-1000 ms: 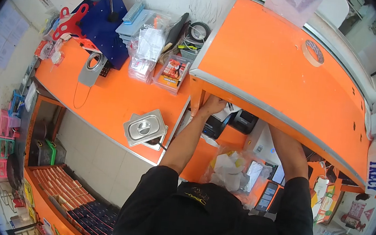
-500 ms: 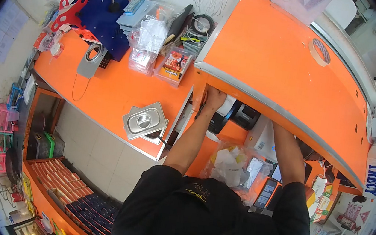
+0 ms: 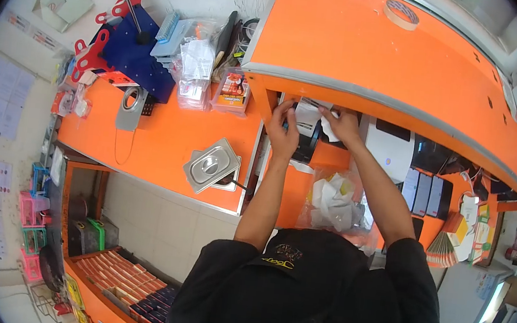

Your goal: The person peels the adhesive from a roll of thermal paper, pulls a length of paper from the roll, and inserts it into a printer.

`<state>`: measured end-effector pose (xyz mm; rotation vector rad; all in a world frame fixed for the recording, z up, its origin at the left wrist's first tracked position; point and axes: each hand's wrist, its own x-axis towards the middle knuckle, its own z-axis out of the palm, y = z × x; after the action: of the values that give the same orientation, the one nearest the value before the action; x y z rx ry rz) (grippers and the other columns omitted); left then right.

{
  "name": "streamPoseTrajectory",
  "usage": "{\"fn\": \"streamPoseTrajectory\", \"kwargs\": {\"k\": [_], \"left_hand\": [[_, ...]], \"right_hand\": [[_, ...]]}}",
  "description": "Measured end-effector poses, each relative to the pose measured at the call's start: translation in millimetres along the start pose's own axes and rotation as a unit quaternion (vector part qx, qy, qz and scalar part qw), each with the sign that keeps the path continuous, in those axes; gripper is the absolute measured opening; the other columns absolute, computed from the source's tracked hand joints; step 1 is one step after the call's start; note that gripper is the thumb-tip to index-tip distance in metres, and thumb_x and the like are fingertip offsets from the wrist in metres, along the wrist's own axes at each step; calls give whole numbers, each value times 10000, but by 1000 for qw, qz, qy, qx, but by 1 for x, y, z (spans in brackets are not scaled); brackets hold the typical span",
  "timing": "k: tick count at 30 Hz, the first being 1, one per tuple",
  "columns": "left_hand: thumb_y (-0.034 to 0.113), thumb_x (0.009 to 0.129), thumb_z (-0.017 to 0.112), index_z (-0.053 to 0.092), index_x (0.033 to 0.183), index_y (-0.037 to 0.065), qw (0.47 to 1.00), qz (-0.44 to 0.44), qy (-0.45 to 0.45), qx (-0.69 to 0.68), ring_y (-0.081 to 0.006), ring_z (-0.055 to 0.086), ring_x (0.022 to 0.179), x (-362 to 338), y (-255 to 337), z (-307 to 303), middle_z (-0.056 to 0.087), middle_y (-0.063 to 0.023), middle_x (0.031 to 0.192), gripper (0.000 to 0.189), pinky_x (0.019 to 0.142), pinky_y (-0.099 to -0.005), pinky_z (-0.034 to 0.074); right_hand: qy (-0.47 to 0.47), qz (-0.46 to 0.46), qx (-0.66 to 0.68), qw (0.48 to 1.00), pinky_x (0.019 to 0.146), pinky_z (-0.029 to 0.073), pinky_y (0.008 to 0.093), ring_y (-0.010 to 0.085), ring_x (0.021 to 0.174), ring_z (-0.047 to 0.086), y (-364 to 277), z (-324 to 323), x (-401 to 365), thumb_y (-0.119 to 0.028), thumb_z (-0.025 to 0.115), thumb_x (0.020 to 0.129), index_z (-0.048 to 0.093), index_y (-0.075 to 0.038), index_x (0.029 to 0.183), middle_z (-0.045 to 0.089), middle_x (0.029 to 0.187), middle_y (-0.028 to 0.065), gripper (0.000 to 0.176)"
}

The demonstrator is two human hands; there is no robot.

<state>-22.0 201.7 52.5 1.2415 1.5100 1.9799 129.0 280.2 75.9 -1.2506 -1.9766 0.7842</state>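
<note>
Under the raised orange shelf, my left hand [image 3: 284,130] has its fingers curled at the left edge of a white paper slip [image 3: 306,117] with dark print. My right hand [image 3: 343,126] is closed on a crumpled piece of white paper [image 3: 329,129], just right of the slip. A thin dark object near the right fingertips is too small to name. Below the slip sits a black device [image 3: 306,149], partly covered by the papers and my left hand.
The orange shelf [image 3: 373,53] overhangs both hands. A plastic bag with crumpled white paper [image 3: 332,199] lies near my chest. A white machine [image 3: 389,148] and several phones [image 3: 422,191] stand to the right. A steel lidded pan [image 3: 211,165] sits on the left counter.
My right hand has come left from under the shelf, beside my left hand, and now holds white paper. The printed slip shows between the hands. The view has shifted.
</note>
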Motion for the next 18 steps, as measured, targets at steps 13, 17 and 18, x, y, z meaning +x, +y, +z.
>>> {"fn": "streamPoseTrajectory", "kwargs": {"k": [13,17,18], "left_hand": [[217,883,581,333,1414,-90,924,-30,-294,242,-428,268,1406,-195,-44,-42,285,-273,1513,661,1154,-466,225],[365,902,571,178,1485,-68,882,-108,-316,331,-421,108,1456,-223,-62,-59,153,-250,1566,826,1159,-570,100],[398,902,578,110,1503,-61,865,-152,-343,334,-419,39,1469,-222,-62,-65,89,-235,1586,889,1151,-615,40]], "right_hand": [[16,-58,73,996,897,486,395,303,1053,634,-4,4,24,-285,688,897,579,-5,1183,644,1123,176,414],[6,-74,18,997,964,457,380,309,1169,583,-2,6,32,-296,645,934,497,-23,1307,582,1264,183,485],[0,-80,-13,997,976,450,382,319,1175,579,0,8,35,-317,644,933,490,-28,1319,579,1278,180,506]]}}
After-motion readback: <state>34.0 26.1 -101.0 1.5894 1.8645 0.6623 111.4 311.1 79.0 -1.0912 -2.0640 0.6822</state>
